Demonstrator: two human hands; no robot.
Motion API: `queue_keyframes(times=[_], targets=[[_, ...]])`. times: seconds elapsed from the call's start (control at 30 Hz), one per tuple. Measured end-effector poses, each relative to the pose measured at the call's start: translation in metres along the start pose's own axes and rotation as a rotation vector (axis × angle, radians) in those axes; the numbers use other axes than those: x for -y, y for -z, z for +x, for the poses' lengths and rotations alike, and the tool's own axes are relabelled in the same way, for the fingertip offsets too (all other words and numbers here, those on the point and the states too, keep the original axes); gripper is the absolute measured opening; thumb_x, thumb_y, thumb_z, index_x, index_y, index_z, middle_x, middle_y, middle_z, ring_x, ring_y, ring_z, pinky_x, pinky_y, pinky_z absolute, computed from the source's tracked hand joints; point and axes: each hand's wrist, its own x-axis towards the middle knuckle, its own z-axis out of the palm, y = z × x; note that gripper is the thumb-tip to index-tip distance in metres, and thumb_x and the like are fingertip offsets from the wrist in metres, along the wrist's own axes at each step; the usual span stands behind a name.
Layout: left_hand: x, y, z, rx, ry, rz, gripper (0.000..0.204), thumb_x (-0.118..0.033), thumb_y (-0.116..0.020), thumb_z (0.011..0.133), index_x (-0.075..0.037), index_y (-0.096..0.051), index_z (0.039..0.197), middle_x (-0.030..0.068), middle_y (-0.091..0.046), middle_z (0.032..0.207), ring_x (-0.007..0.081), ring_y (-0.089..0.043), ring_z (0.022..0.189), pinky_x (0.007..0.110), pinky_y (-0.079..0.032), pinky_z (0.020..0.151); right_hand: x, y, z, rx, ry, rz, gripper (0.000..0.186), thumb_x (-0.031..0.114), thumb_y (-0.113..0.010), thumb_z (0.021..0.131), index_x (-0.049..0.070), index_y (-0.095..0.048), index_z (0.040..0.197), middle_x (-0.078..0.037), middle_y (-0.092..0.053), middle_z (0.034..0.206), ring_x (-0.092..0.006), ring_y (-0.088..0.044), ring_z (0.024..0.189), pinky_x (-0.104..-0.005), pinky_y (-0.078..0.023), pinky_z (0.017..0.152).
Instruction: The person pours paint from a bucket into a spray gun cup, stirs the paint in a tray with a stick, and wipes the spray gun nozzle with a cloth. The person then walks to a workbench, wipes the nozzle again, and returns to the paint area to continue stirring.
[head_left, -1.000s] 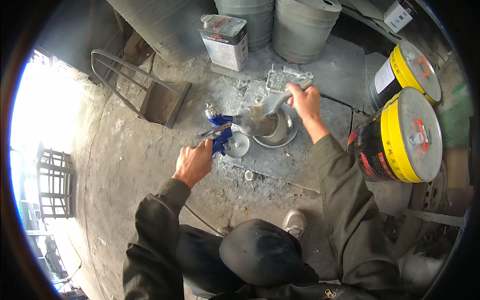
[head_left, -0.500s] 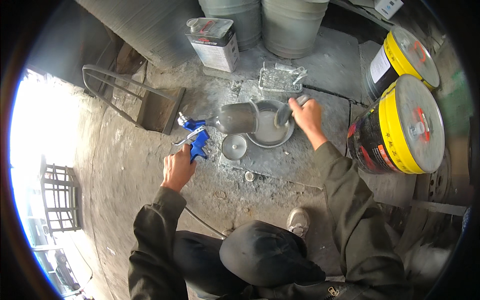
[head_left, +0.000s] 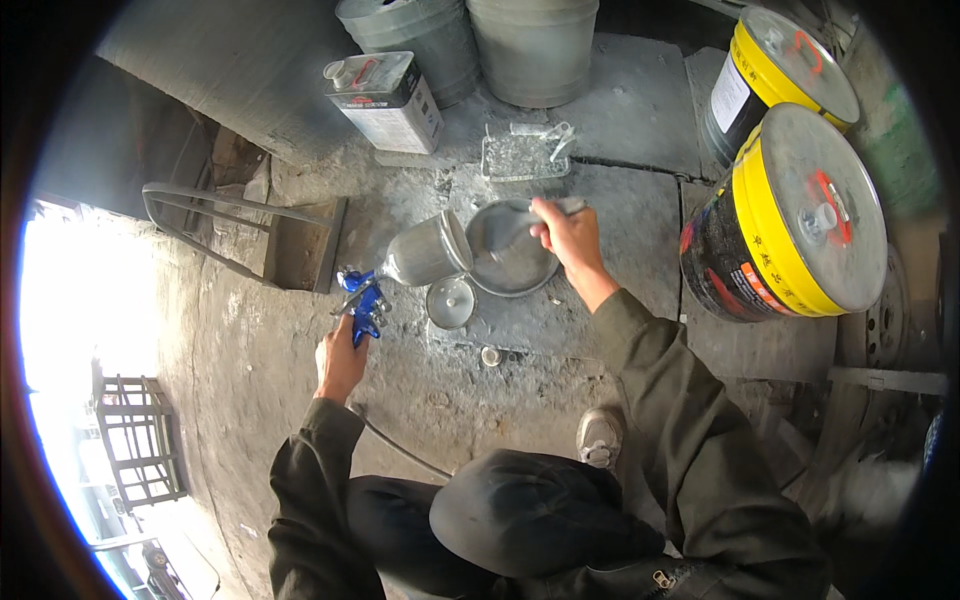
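My left hand (head_left: 340, 355) grips a blue spray gun (head_left: 362, 300), whose cloudy cup (head_left: 422, 255) lies tilted sideways with its open mouth at the left rim of a round metal pan (head_left: 485, 285). My right hand (head_left: 568, 240) is closed round a grey brush handle (head_left: 566, 206) over the pan's right side; the bristles are blurred. A small round lid (head_left: 450, 302) lies just below the cup, and a small cap (head_left: 491, 356) sits lower down. A hose runs down from my left hand.
Two yellow-black drums (head_left: 782, 210) stand at the right, a metal can (head_left: 395, 120) and grey buckets (head_left: 532, 55) at the back. A small tray (head_left: 520, 160) lies beyond the pan. A metal handled frame (head_left: 330, 235) is at left, a barred crate (head_left: 140, 440) lower left.
My left hand and the gun have moved left and down. My right hand has moved left with the brush, which earlier was raised at the cup's mouth and is now over the pan.
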Motion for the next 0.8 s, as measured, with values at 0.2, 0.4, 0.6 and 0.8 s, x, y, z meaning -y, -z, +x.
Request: queue_keyframes(times=[0.2,0.4,0.6,0.8], targets=[[-0.013,-0.002,0.005,-0.001,-0.04,-0.099,0.033,-0.017,-0.07,0.082,-0.002,-0.058,0.109,0.0237,-0.067,0.085,0.0425,-0.066,0.077,0.047,-0.051,0.066,-0.005,-0.038,-0.032,-0.187,-0.067,0.2,0.022,0.021,-0.071,0.087,0.0,-0.068,0.08,-0.008,-0.064,0.062,-0.0115,-0.056,0.046,-0.0255,-0.041,0.041],[-0.002,-0.01,0.008,0.114,-0.035,-0.044,0.038,-0.02,-0.072,0.084,0.001,-0.059,0.113,0.0236,-0.065,0.08,0.04,-0.066,0.073,0.043,-0.05,0.064,-0.005,-0.04,-0.03,-0.036,-0.096,0.425,0.023,0.024,-0.071,0.09,0.001,-0.069,0.095,-0.008,-0.067,0.07,-0.0114,-0.061,0.054,-0.0227,-0.046,0.048],[0.0,0.002,0.018,0.08,0.001,-0.178,0.031,-0.026,-0.075,0.085,0.0,-0.064,0.1,0.0161,-0.058,0.068,0.0254,-0.053,0.057,0.036,-0.045,0.059,0.01,0.001,-0.01,0.529,-0.225,0.416,0.022,0.019,-0.069,0.09,0.002,-0.068,0.105,-0.007,-0.069,0.085,-0.0121,-0.067,0.071,-0.0234,-0.056,0.065],[0.015,0.004,0.012,0.103,-0.017,-0.261,0.026,-0.023,-0.075,0.084,-0.001,-0.064,0.093,0.0111,-0.057,0.066,0.0166,-0.047,0.059,0.032,-0.043,0.058,0.048,0.023,0.023,0.939,0.125,-0.338,0.015,0.012,-0.068,0.076,0.007,-0.076,0.088,-0.002,-0.067,0.085,-0.0137,-0.065,0.078,-0.0275,-0.05,0.068]])
